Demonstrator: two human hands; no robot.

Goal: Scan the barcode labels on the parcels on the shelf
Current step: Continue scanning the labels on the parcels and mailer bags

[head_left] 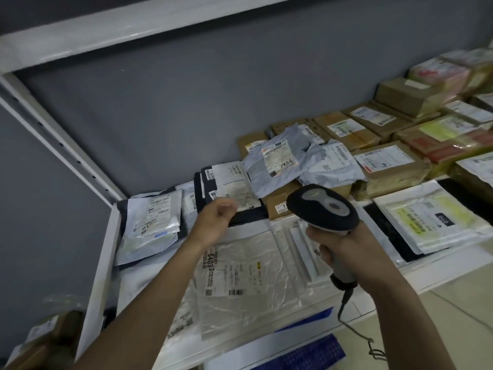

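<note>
— What sort of place is this?

— A storage bay with a grey back wall [186, 102] and white metal shelving. A white upright [61, 145] with a row of holes runs down the left side, and a white beam [112, 30] crosses overhead. At the bottom right there is a strip of pale tiled floor [458, 311].

— And the shelf itself?

— The white shelf [437, 271] is crowded with parcels. Along the back on the right, brown cardboard boxes [346, 129] sit packed side by side, each with a white label. A crumpled grey mailer bag [277, 161] with a handwritten number lies on top of them towards the middle. In front, flat plastic mailers cover the surface: a clear one [240, 284] with a printed barcode label lies nearest, a pale bag [149, 225] rests at the left end, and a yellow-tinted one [432, 217] lies to the right.

— Where are the hands?

— The right hand [341, 244] is wrapped round the grip of a black-and-grey barcode scanner [322, 206], its head held above the front mailers and its cable [354, 327] trailing down. The left hand [216, 220] reaches over the clear mailer towards a dark parcel [232, 188] with a white label, fingers loosely curled; whether they touch it, I cannot tell.
</note>
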